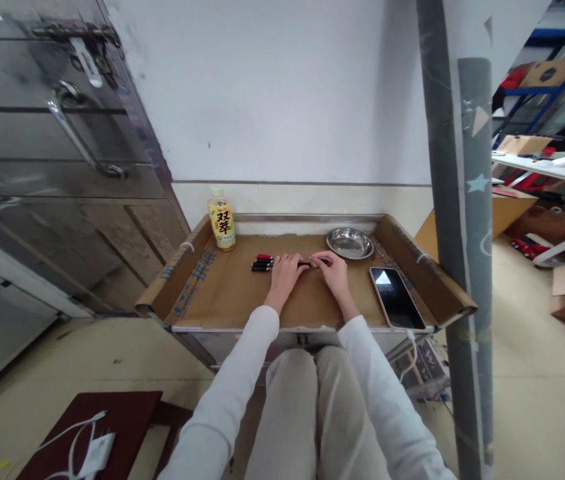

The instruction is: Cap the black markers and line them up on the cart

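Both hands work at the back of the tray [415,263]: the left hand [285,270] rests curled on the small row of pens [262,263] while the right hand [330,267] pinches one pen's end (best held level, pulled gently).

Cardboard-lined counter [222,293] carrying, from left to right, an upright yellow-labelled bottle [221,223] at the far left corner, a row of markers [264,263] at centre, a steel dish [350,243], and a smartphone [396,297] lying face-up near the right edge.
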A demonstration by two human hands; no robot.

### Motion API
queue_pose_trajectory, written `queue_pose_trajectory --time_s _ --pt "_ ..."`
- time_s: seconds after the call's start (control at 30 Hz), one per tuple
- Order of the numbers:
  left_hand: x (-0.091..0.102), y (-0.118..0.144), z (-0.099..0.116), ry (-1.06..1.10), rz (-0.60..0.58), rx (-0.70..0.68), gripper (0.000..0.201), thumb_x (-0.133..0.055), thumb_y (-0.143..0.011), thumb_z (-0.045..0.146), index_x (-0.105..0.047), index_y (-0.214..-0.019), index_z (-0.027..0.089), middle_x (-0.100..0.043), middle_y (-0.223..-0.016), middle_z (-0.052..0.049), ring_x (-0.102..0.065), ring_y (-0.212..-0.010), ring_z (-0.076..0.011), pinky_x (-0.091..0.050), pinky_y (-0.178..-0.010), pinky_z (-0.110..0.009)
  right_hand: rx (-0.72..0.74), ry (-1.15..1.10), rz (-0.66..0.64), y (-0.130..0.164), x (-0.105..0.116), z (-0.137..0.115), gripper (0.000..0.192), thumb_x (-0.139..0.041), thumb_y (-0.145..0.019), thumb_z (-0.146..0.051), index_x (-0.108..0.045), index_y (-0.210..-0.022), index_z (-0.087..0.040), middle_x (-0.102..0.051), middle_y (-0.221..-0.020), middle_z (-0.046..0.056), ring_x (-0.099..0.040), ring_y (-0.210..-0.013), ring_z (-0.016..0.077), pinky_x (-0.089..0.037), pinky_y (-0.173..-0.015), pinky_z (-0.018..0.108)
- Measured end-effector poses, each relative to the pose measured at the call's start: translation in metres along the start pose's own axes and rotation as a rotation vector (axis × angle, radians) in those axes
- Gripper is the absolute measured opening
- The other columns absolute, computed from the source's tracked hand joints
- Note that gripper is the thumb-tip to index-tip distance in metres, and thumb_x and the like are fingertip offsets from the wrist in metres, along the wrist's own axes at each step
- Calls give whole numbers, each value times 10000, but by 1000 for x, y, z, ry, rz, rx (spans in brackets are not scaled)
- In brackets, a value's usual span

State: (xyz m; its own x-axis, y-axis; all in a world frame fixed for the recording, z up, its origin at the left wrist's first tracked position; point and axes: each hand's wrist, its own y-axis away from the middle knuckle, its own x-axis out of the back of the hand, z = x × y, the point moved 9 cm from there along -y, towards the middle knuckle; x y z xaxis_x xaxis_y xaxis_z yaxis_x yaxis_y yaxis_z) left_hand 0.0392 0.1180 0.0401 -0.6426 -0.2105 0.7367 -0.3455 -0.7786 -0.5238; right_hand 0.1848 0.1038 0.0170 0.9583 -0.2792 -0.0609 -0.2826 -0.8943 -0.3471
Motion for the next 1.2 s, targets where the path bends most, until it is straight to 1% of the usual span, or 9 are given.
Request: queue_pose_trajectory --time_s 0.1,0.17,0.33,0.43,0.57,0.7,0.83,1.0,1.2 --pt "-1 0 5 -147 -25 -31 133 -607 -893 334 -650 -877 209 -688 -932 -115 -570 -969 -285 -378 -862 -411 100 198 -5 2 0 -10 123 -653 -800 -330 -712 -828 -225 -731 -866 30 -645 -837 191 -474 -854 324" --pt "0 0 4 -194 -21 -17 137 -578 -909 317 -658 -889 208 -674 -958 -121 -555 -986 -290 -365 -860 -413 154 325 -19 6 -1 -15 134 -595 -844 -302 -709 -862 -234 -732 -908 37 -638 -878 204 -455 -877 334" --pt "-1 -3 -4 -295 -21 38 170 -511 -943 256 -668 -966 196 -648 -1016 -122 -536 -1005 -279 -354 -859 -411 229 678 -156 12 -19 -14 191 -519 -892 -214 -698 -958 -233 -727 -991 65 -598 -932 229 -414 -913 374" --pt "-2 -3 -3 -316 -43 25 193 -482 -948 218 -652 -1038 199 -646 -1064 -117 -537 -1014 -273 -358 -858 -405 242 709 -246 13 -30 -7 221 -510 -887 -166 -686 -1006 -229 -717 -1018 70 -592 -955 223 -420 -913 369" --pt "2 4 1 -296 -34 10 226 -432 -954 165 -626 -1064 203 -650 -1078 -99 -549 -1024 -256 -363 -890 -392 244 605 -331 13 -36 -1 241 -541 -850 -139 -675 -1023 -239 -701 -1031 54 -601 -982 207 -430 -941 369" --pt "-6 11 7 -209 -119 -70 171 -463 -950 171 -609 -1037 187 -658 -1058 -80 -574 -1023 -226 -379 -929 -367 261 536 -280 13 -29 -3 205 -574 -822 -143 -675 -980 -225 -670 -1008 68 -603 -987 218 -446 -948 379" --pt "-9 11 5 -199 -119 -58 138 -519 -930 186 -618 -1027 182 -649 -1046 -87 -584 -1028 -230 -394 -934 -370 237 577 -193 13 -18 0 209 -533 -840 -135 -664 -984 -211 -642 -996 80 -604 -928 217 -476 -901 376" --pt "-9 7 3 -192 -108 -19 89 -538 -924 196 -624 -923 175 -645 -975 -86 -594 -981 -235 -402 -917 -378 256 770 -180 13 -22 -2 241 -464 -868 -91 -655 -988 -177 -644 -987 94 -586 -927 220 -453 -885 354" --pt "-3 3 -1 -240 -47 45 66 -549 -917 191 -598 -944 156 -652 -982 -110 -593 -955 -250 -410 -861 -375 251 1039 -171 8 -35 -10 231 -461 -902 -108 -640 -1045 -142 -634 -1042 125 -557 -937 229 -395 -837 322"
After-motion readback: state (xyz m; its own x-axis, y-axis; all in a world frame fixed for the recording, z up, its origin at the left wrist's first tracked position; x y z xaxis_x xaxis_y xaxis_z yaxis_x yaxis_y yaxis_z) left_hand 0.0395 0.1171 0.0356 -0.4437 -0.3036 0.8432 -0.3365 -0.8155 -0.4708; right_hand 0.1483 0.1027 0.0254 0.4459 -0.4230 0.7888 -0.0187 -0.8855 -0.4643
